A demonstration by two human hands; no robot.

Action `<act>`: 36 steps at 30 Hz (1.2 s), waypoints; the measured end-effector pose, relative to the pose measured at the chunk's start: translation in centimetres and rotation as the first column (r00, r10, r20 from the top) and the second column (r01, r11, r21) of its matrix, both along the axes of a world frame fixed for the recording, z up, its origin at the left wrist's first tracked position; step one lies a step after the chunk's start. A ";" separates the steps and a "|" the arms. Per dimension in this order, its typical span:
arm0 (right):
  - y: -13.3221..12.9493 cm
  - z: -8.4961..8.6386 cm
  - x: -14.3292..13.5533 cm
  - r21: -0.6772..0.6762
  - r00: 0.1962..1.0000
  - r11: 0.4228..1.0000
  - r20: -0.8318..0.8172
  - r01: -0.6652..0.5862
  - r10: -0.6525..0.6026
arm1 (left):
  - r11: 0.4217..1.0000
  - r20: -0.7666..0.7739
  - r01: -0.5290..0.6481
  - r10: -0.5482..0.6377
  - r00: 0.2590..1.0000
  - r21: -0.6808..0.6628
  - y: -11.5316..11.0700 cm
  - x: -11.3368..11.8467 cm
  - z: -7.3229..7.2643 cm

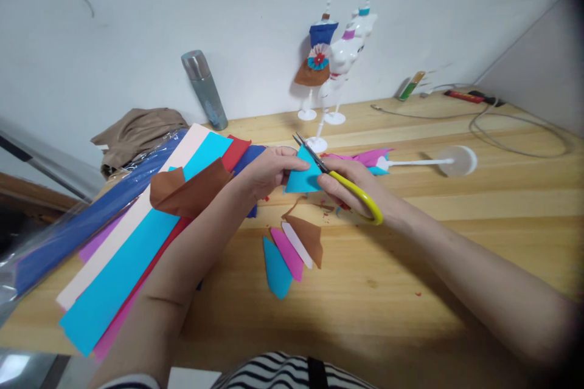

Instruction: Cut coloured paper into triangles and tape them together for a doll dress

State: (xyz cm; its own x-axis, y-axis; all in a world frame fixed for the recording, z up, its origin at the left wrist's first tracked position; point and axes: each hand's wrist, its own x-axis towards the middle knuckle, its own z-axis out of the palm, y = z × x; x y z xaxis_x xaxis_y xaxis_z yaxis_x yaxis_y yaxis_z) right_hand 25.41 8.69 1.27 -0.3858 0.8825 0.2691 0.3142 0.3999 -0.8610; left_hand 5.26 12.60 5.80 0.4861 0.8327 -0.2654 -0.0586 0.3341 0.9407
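My left hand pinches the edge of a blue paper piece over the table. Yellow-handled scissors are in my right hand, their dark blades lying across the upper part of that piece. My right fingertips are at the paper's right edge. Below my hands, cut pieces lie side by side on the wood: a blue one, a magenta one, a pale pink one and a brown one.
Coloured paper strips and a brown sheet lie at the left. Small white mannequins stand at the back; another stand lies on its side. A flask, brown cloth and cable are near the wall.
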 end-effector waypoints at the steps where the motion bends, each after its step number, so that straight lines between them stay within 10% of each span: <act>1: 0.0 0.1 -0.1 -0.003 1.000 1.000 0.008 0.008 -0.008 | 1.000 -0.011 -0.005 0.005 1.000 -0.010 -0.1 0.0 0.1; 36: -0.4 0.5 -0.2 -0.093 0.999 0.996 -0.032 -0.008 0.005 | 0.997 0.000 -0.062 0.062 0.998 0.046 0.0 -0.3 0.5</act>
State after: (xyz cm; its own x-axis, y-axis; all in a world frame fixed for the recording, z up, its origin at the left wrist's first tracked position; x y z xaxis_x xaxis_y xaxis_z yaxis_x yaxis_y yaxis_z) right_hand 25.25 8.24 1.81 -0.3843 0.9018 0.1977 0.2841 0.3193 -0.9041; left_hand 4.95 12.58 6.27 0.4332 0.8722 -0.2271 -0.0766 0.2867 0.9550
